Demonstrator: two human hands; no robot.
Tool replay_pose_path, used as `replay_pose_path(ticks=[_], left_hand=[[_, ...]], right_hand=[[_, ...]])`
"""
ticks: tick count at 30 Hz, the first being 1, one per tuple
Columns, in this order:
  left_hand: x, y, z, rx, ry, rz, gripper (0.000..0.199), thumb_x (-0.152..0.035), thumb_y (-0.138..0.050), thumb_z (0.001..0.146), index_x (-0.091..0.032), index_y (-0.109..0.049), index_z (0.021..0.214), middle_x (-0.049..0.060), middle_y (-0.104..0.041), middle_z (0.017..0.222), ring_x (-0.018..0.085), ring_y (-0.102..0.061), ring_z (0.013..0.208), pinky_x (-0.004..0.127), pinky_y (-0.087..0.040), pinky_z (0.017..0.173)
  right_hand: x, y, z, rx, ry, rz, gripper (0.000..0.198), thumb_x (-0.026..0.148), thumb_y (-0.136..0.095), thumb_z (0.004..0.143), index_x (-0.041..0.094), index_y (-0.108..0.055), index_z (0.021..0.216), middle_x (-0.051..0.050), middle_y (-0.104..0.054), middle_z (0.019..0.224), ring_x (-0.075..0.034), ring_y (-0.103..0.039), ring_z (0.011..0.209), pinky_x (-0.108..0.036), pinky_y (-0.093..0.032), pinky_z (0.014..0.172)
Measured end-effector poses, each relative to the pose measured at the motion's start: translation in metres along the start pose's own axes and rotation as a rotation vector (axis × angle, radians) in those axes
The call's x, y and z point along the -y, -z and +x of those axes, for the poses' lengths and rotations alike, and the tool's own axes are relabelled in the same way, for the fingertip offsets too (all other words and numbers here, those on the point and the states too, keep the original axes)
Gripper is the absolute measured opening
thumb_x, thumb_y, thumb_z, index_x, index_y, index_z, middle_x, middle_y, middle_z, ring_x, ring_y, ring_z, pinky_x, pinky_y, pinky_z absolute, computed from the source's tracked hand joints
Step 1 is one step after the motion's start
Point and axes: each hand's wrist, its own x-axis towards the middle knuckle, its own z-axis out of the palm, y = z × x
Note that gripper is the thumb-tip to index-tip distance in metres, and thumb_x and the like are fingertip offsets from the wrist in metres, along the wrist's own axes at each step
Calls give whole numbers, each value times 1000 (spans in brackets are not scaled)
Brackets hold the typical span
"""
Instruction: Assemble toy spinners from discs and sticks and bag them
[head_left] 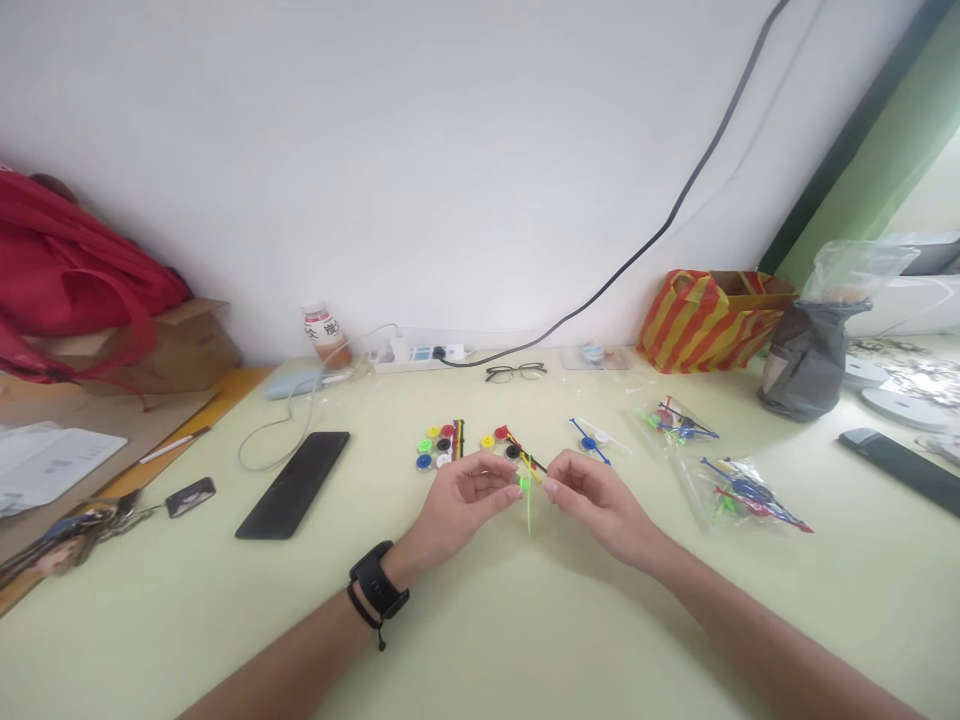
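My left hand [469, 497] pinches a small bright green plastic disc [524, 483] between thumb and fingers. A thin green stick [529, 518] hangs down from that piece. Close beside it, my right hand [594, 500] is closed in a pinch, and whatever lies between its fingertips is too small to make out. Just beyond my hands lie loose red and yellow discs [495, 438] with several crossed sticks [529, 455]. To their left, a group of coloured discs [435, 447] sits by a row of sticks [458, 438]. On the right lies a blue disc [588, 444] with a blue stick.
Clear bags of coloured parts [750, 495] lie on the right. A black phone [294, 486] and keys [82, 530] are on the left. Glasses [516, 373], a power strip [420, 357] and a bottle [326, 335] stand along the wall, near a striped bag [709, 325].
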Motion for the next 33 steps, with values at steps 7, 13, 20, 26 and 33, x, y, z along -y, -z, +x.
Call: replay_pose_path(ticks=[7, 13, 20, 26, 33], left_hand=[[3, -1, -2, 66, 26, -27, 28, -28, -86, 83, -17, -72, 105, 9, -76, 107, 21, -74, 99, 35, -61, 94], [4, -1, -4, 79, 42, -36, 29, -27, -87, 82, -17, -71, 104, 9, -77, 107, 22, -75, 98, 36, -61, 93], [-2, -6, -6, 110, 46, 64, 29, -32, -86, 82, -17, -72, 102, 8, -78, 100, 21, -75, 94, 33, -60, 90], [-4, -5, -5, 35, -20, 457, 31, -43, -80, 85, -19, -73, 103, 5, -75, 96, 16, -66, 76, 27, -53, 65], [14, 4, -1, -97, -96, 772, 29, -24, -52, 100, -23, -68, 124, 7, -71, 121, 19, -66, 87, 35, -56, 76]], right_hand=[[-7, -10, -2, 103, -24, -40, 38, 54, -57, 101, 21, -57, 83, 1, -55, 76, -15, -49, 71, -26, -42, 63], [-12, -9, -3, 78, 0, -115, 33, 47, -55, 102, 21, -52, 81, 1, -51, 75, -15, -45, 69, -27, -38, 61], [-7, -5, -8, 158, 112, -358, 20, 34, -45, 106, 23, -46, 89, 2, -53, 78, -15, -44, 67, -28, -34, 63], [2, 2, -8, 284, 89, -634, 27, 23, -49, 98, 22, -34, 76, 6, -42, 65, -12, -33, 58, -27, -23, 58], [9, -1, -15, 303, -36, -1043, 23, 21, -44, 100, 21, -45, 77, -1, -59, 69, -16, -51, 61, -31, -21, 60]])
